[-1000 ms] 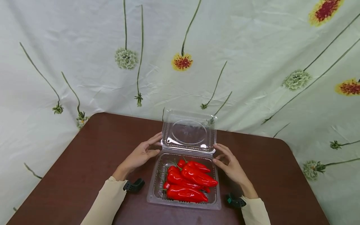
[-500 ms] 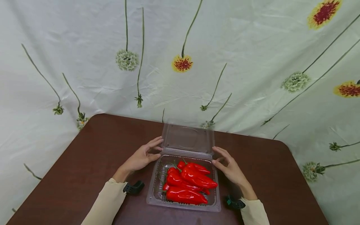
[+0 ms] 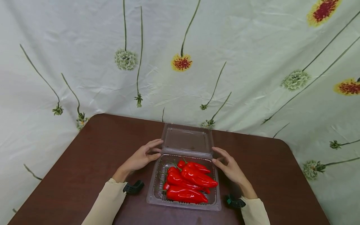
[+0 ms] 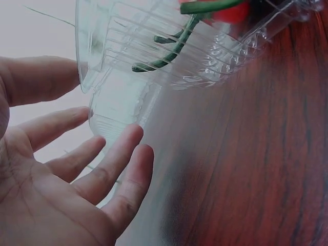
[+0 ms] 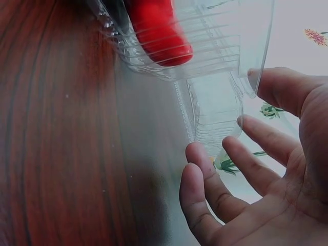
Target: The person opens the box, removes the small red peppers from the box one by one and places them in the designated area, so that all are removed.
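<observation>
A clear plastic clamshell box [image 3: 151,193] stands on the table with several glossy red peppers [image 3: 187,194] with green stems in its base. Its hinged lid [image 3: 187,139] lies folded back behind the base. At the box's left back corner is my left hand [image 3: 141,157], fingers spread, the thumb at the base's rim and the index fingertip by the lid's edge in the left wrist view. Mirroring it on the right side, my right hand [image 3: 231,167] has loosely spread fingers, with thumb and index fingertip at the rim and lid edge. Neither hand grips anything.
The brown wooden table [image 3: 92,162] extends to both sides of the box. A white cloth with printed flowers [image 3: 181,62] hangs right behind the table's back edge. Dark bands [image 3: 133,187] show at both wrists.
The lid has tipped backward from a raised slant to lying low behind the base. Both hands have stayed almost in place, and the peppers have not moved.
</observation>
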`<state>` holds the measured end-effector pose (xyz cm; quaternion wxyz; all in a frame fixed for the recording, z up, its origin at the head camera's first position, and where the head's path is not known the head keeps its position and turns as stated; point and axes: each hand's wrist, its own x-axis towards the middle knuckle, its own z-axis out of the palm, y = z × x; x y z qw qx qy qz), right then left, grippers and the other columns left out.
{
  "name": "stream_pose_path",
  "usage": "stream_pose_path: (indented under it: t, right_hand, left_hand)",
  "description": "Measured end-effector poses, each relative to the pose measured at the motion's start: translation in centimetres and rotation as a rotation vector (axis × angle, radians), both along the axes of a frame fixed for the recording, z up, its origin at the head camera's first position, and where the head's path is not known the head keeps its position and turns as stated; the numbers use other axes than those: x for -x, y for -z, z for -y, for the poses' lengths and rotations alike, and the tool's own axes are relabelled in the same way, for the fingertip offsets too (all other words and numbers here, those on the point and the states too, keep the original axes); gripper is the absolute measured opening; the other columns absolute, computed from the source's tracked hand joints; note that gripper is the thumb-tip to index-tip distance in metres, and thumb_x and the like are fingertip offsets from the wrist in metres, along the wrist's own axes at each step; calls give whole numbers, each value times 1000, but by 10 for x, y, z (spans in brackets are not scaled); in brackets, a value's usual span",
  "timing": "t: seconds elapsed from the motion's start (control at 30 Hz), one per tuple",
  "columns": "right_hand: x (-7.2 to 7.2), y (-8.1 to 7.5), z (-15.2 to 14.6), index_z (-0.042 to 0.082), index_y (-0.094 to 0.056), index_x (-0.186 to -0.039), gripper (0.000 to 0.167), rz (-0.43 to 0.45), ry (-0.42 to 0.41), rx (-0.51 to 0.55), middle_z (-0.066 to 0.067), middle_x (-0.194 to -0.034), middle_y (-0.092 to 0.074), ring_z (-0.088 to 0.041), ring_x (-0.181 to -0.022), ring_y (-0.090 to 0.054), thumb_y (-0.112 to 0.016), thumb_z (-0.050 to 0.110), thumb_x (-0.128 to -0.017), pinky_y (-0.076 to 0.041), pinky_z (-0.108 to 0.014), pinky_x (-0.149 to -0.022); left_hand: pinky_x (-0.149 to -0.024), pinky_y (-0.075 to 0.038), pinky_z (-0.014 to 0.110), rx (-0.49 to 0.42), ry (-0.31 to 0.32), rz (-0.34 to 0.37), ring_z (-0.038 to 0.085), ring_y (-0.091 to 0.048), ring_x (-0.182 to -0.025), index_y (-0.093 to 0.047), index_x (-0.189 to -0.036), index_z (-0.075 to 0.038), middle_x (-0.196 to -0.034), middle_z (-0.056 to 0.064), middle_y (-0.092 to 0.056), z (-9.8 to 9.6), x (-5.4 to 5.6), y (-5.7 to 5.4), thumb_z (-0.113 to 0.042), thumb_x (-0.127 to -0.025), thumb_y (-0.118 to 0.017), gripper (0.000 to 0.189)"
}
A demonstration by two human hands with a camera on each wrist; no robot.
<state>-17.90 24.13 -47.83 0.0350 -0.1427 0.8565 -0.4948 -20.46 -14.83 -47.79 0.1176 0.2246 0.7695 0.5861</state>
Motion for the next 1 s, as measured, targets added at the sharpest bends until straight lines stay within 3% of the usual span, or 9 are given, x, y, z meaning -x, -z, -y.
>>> stream_pose_path:
  t: [0.37,0.7,0.87,1.0]
  right_hand:
    - [-4,-9,-3,15,-53,-145,49,25,64,-27,-13,-141,-58,-28,-105,-64,-65,24,-98,-53,-28,-84]
    - [-16,-30,-2,13,-57,-140,46,-72,50,-42,-11,-132,-63,-25,-105,-60,-68,20,-96,-53,-31,-89]
    - [-20,-43,4,13,-58,-140,46,-107,-6,-23,-12,-135,-61,-28,-108,-59,-70,16,-95,-54,-31,-84]
    - [-24,-51,11,20,-60,-138,45,-126,-49,-13,-13,-137,-60,-32,-110,-60,-70,14,-94,-54,-30,-81]
  left_hand:
    - [-91,-50,18,-41,-44,-27,44,-55,-126,-44,-149,-4,-161,21,-27,12,-11,-3,-10,-96,-67,58]
    - [-92,-53,26,-60,5,-60,37,-58,-123,-47,-146,-4,-160,20,-29,27,-49,-7,-9,-95,-68,55]
    - [-90,-54,29,-108,59,-84,26,-58,-123,-44,-148,-5,-160,23,-25,23,-66,-6,-6,-95,-67,58]
    - [-88,-54,31,-144,112,-86,26,-55,-125,-38,-151,-2,-162,22,-22,17,-77,-2,-4,-95,-67,63]
